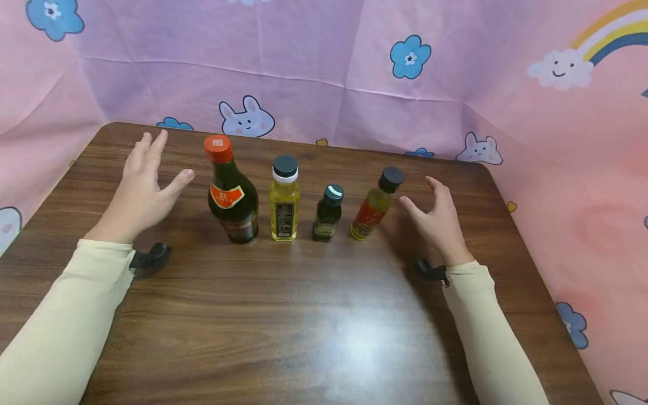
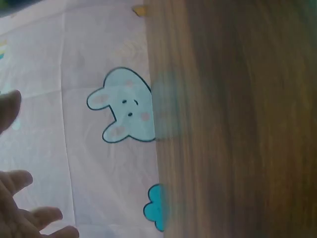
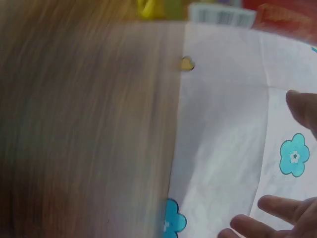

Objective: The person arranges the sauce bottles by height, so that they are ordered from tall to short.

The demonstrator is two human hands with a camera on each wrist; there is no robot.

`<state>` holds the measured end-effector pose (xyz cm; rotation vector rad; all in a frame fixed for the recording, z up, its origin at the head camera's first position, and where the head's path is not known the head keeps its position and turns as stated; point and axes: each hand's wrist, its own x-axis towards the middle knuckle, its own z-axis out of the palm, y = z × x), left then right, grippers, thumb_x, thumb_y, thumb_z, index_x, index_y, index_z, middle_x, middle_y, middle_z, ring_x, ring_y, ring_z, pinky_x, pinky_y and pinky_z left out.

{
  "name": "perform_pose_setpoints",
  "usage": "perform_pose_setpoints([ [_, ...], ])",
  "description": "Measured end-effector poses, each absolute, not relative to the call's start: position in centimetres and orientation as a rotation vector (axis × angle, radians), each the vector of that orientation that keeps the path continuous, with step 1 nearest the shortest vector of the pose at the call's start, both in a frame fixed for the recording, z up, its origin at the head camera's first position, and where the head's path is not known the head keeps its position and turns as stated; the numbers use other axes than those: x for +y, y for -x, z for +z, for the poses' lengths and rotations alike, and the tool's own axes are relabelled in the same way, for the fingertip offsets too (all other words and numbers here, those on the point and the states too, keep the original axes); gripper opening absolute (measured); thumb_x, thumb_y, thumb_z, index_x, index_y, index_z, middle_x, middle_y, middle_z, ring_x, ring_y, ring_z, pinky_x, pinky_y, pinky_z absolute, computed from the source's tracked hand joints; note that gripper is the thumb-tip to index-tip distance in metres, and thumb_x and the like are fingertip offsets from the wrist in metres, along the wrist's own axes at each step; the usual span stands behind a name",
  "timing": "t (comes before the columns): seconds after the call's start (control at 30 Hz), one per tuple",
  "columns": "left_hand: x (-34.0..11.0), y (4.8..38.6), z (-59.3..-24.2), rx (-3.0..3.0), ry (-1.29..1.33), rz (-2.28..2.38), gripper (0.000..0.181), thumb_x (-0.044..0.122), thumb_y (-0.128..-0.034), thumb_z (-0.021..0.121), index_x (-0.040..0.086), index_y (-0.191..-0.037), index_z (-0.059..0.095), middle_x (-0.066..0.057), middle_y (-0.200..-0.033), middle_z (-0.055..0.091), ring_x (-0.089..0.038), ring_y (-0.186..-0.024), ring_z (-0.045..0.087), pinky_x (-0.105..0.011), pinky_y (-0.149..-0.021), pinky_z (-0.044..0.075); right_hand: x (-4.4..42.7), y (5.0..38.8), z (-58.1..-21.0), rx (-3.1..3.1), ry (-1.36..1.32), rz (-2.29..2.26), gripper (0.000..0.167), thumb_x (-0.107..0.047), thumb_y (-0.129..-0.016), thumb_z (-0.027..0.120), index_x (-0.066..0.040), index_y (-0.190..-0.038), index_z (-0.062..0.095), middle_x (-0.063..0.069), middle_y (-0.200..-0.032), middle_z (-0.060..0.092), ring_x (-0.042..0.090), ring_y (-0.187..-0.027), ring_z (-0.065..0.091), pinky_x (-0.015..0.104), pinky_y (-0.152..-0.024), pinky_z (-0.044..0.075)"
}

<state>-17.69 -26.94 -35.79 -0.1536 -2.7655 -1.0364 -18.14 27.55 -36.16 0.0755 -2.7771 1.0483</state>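
Note:
In the head view four bottles stand in a row: a tall dark one with a red cap (image 1: 233, 197), a clear one with yellow oil (image 1: 284, 205), a small dark green one (image 1: 327, 216) and a red-labelled one with a black cap (image 1: 372, 211). The left hand (image 1: 139, 191) hovers left of the tall bottle, fingers spread, holding nothing. Close by the black-capped bottle's right side, the right hand (image 1: 439, 222) is spread and empty, its thumb pointing at the cap. In the right wrist view part of a red label (image 3: 285, 19) shows at the top.
The bottles stand on a brown wooden table (image 1: 243, 326). Behind and beside it hangs a pink and purple cloth (image 1: 314, 73) printed with flowers, rabbits and a rainbow. A black band piece (image 1: 152, 257) juts from the left wrist, and another (image 1: 430, 270) from the right.

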Motion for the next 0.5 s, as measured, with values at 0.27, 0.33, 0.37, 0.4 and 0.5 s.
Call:
perform_pose_setpoints([
  [0.27,-27.2,15.8,-35.4,-2.697,0.314,-1.274,0.088,0.029,-0.0978,0.073,0.041,-0.165,0.017,-0.007,-0.171,0.019,-0.043,-0.151,0.027,-0.047,-0.124,0.026,28.1,16.4,-35.1,-2.812,-0.157,1.222,0.085,-0.045,-0.096,0.073,-0.009,-0.160,0.032,0.018,-0.162,0.036,0.037,-0.150,0.033,0.063,-0.118,0.028],
  [0.33,-27.0,15.3,-35.3,-2.679,0.386,-1.312,0.095,0.021,-0.0925,0.080,0.041,-0.164,0.021,-0.006,-0.168,0.027,-0.035,-0.149,0.034,-0.026,-0.120,0.032,28.0,16.1,-34.9,-2.819,-0.212,1.247,0.084,-0.040,-0.096,0.075,-0.010,-0.161,0.031,0.017,-0.163,0.036,0.037,-0.150,0.033,0.063,-0.119,0.028],
  [0.37,-26.7,15.2,-35.3,-2.663,0.419,-1.326,0.099,0.016,-0.0890,0.084,0.040,-0.163,0.023,-0.005,-0.167,0.030,-0.028,-0.149,0.036,-0.017,-0.115,0.034,27.9,15.9,-34.8,-2.819,-0.241,1.261,0.084,-0.038,-0.096,0.075,-0.010,-0.161,0.030,0.017,-0.163,0.035,0.037,-0.151,0.033,0.061,-0.120,0.028],
  [0.4,-26.4,15.0,-35.3,-2.638,0.450,-1.353,0.102,0.012,-0.0855,0.086,0.038,-0.163,0.026,-0.004,-0.165,0.033,-0.022,-0.147,0.039,-0.010,-0.109,0.036,27.7,15.8,-34.7,-2.817,-0.267,1.276,0.084,-0.036,-0.095,0.076,-0.010,-0.161,0.030,0.017,-0.163,0.035,0.037,-0.151,0.033,0.060,-0.120,0.028],
  [0.5,-25.1,14.8,-35.2,-2.568,0.556,-1.466,0.107,0.000,-0.0806,0.087,0.032,-0.164,0.028,-0.005,-0.163,0.037,-0.009,-0.144,0.040,-0.006,-0.101,0.040,27.0,15.5,-34.6,-2.803,-0.339,1.330,0.084,-0.031,-0.095,0.077,-0.011,-0.161,0.029,0.016,-0.163,0.036,0.035,-0.151,0.033,0.056,-0.121,0.029],
])
